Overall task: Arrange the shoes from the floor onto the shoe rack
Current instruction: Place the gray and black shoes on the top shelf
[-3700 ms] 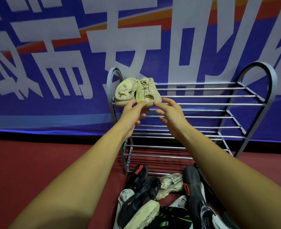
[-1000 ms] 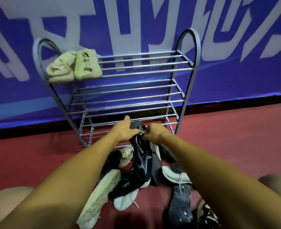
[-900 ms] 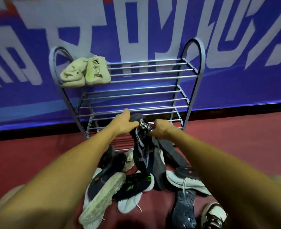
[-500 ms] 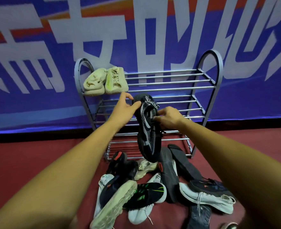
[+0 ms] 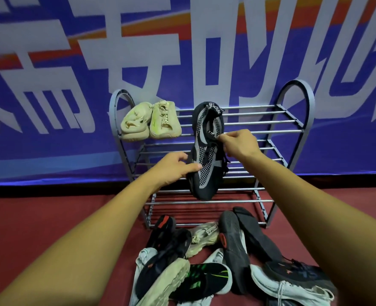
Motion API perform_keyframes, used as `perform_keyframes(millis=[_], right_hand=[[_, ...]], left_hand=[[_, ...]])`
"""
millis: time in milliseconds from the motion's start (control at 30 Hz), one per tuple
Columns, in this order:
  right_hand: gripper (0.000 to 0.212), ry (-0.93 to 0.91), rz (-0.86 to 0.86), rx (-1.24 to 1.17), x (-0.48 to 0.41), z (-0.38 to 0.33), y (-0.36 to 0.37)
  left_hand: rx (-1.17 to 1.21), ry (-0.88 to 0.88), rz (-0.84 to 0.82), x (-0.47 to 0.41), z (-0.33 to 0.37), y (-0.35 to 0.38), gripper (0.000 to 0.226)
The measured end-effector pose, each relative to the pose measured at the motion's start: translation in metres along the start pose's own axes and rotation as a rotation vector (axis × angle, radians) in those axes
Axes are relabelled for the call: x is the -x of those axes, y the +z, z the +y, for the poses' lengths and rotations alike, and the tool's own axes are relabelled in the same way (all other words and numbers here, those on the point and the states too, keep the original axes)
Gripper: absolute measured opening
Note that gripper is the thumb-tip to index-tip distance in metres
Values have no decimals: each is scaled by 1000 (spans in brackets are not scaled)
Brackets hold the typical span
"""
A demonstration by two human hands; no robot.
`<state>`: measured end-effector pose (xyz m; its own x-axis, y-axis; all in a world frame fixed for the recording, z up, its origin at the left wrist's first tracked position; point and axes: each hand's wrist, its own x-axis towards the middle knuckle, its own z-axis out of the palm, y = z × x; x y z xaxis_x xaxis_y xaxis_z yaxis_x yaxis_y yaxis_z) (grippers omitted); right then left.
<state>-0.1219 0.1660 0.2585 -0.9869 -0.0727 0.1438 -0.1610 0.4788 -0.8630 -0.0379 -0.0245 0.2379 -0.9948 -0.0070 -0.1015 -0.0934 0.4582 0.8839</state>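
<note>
Black mesh shoe (image 5: 205, 151) hangs toe-down before the shoe rack (image 5: 259, 122) — heel level with its top shelf — right hand (image 5: 240, 143) pinching the laces, left hand (image 5: 173, 166) gripping its lower side.

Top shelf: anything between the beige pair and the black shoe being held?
Nothing. In the head view, only bare rack bars show between the beige pair and the black shoe.
</note>
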Motion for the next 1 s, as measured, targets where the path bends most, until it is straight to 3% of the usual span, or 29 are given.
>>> perform_keyframes(millis=[133,200,333,433,533,667,800,900,1000], right_hand=[[28,-14,-28,-122,-4,0,7],[24,3,-71,-205,-3,-1,5],[24,87,-213,-135,4,-2,-4],[30,209,-375,-223,7,2,-7],[29,185,-455,-409,12,2,-9],[25,175,-403,-564,16,-4,-5],[57,181,-275,-567,11,-1,7],[53,158,-213,-609,9,1,19],[50,108,-175,-669,6,2,24]], left_hand=[[114,62,142,-9,-2,-4,12],[202,41,191,-12,1,-5,16],[412,-16,225,-16,12,0,37],[524,-56,266,-20,19,5,19],[631,-72,285,-22,21,7,10],[720,-83,319,-23,21,6,9],[737,-94,255,-19,21,3,12],[730,-153,214,-17,20,3,38],[719,-204,157,-16,17,5,32]])
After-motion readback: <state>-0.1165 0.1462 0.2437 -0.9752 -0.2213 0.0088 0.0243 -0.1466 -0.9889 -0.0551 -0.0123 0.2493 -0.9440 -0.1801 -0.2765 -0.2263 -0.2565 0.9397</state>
